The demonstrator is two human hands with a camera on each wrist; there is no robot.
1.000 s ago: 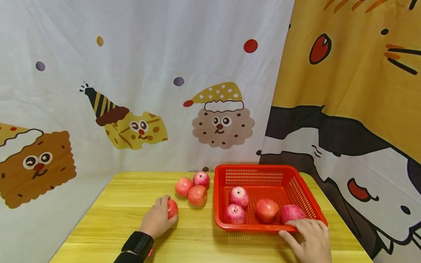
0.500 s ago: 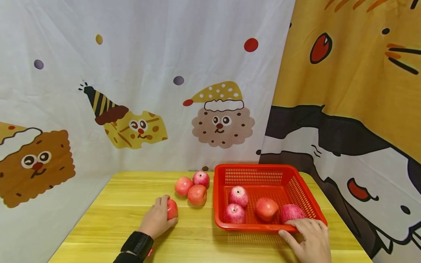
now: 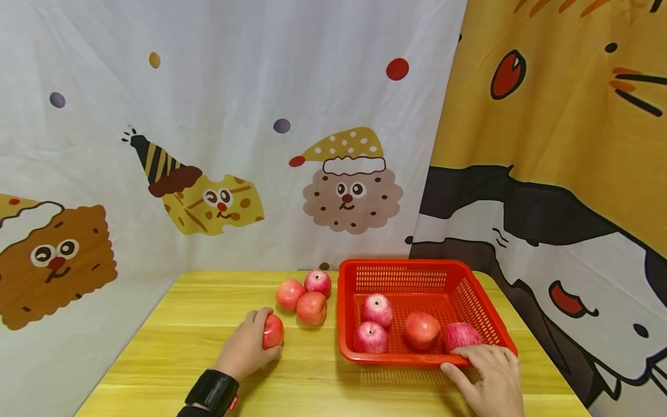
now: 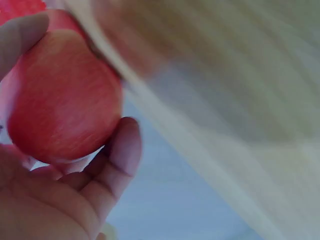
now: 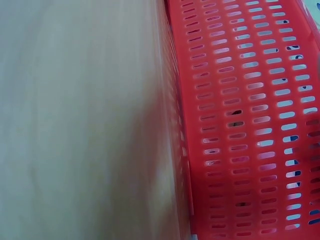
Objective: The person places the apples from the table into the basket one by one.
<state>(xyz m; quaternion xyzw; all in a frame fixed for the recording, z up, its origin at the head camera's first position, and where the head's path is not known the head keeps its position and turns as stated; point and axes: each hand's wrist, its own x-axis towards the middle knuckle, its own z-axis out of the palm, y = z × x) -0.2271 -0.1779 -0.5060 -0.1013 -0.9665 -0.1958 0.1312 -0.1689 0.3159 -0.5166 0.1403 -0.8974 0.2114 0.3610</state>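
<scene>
We see the left hand (image 3: 245,349) with its fingers clamped around a red apple (image 3: 273,332), three more apples (image 3: 311,308) on the counter (image 3: 177,341) beyond them, while the right hand's (image 3: 492,376) fingers grip the near rim of a red basket (image 3: 396,359) holding four apples (image 3: 422,330).

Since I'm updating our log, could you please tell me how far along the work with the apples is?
Looking done: four apples lie in the red basket. In hand: one apple, gripped by the left hand, while the right hand holds the basket's near rim. Three apples grouped on the table seem left to move.
</scene>
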